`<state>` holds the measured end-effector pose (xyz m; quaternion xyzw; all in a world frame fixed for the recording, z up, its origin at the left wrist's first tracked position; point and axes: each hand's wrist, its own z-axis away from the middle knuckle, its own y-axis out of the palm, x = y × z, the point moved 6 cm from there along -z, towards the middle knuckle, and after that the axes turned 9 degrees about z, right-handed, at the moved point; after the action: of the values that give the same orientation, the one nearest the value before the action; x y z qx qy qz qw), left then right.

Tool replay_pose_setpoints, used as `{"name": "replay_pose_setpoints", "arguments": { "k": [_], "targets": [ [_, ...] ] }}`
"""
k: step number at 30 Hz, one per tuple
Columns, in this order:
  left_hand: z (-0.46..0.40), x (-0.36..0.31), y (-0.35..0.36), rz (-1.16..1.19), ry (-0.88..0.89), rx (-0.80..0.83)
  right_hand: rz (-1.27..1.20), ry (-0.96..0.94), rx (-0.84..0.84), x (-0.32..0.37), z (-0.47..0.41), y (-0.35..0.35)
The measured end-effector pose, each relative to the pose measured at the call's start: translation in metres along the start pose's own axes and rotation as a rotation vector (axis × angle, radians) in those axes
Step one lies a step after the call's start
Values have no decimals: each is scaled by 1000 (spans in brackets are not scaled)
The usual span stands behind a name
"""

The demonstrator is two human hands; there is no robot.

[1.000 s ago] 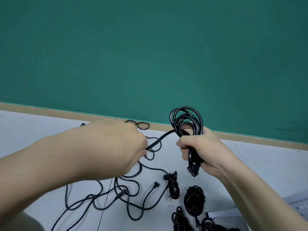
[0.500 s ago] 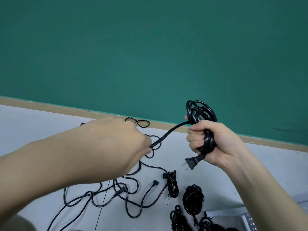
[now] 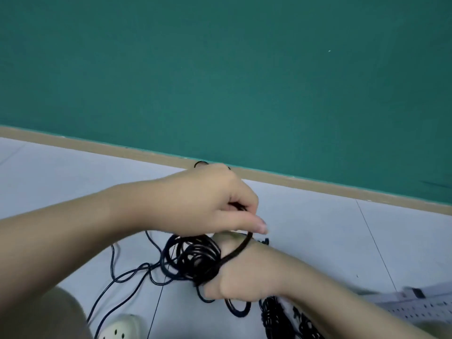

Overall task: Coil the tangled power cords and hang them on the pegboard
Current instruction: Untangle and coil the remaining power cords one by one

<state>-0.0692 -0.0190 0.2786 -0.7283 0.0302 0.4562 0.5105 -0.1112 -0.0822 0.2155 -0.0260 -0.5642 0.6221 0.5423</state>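
Observation:
My right hand [image 3: 241,277] grips a black coiled power cord [image 3: 193,259], its loops bunched to the left of the fist. A free length of that cord runs up over the back of my right hand to my left hand [image 3: 220,206], which pinches it just above. Loose tangled cords [image 3: 122,280] trail over the white floor at the lower left. Coiled cords [image 3: 274,314] lie at the bottom beside a white pegboard [image 3: 413,309], which lies flat at the lower right.
A white slipper with holes [image 3: 119,327] sits at the bottom left. A green wall [image 3: 244,81] with a tan baseboard [image 3: 318,185] runs behind. The floor is pale tile with thin seams.
My right hand dropped low and turned the coil to the left. My left hand moved right over it, drawing the free cord across the back of my right hand. The view tilted down.

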Motion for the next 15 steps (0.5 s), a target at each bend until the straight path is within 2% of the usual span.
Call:
{"name": "replay_pose_setpoints", "arguments": {
  "k": [1,3,6,9,12,15],
  "targets": [
    [-1,11,-3,158,-83,-3,-57,-94,45,14,3,5],
    [-1,31,-13,343,-197,-57,-333,-172,66,28,15,-6],
    [-1,40,-22,394,-209,-137,-786,-195,-20,11,32,-49],
    [-3,46,-16,415,-359,-198,-1074,-108,-138,-19,32,-69],
    [-2,48,-6,175,-483,-140,-1041,48,-231,-49,25,-70],
    [-1,39,2,-39,-530,-67,-998,177,-313,-72,16,-63]
  ]
}}
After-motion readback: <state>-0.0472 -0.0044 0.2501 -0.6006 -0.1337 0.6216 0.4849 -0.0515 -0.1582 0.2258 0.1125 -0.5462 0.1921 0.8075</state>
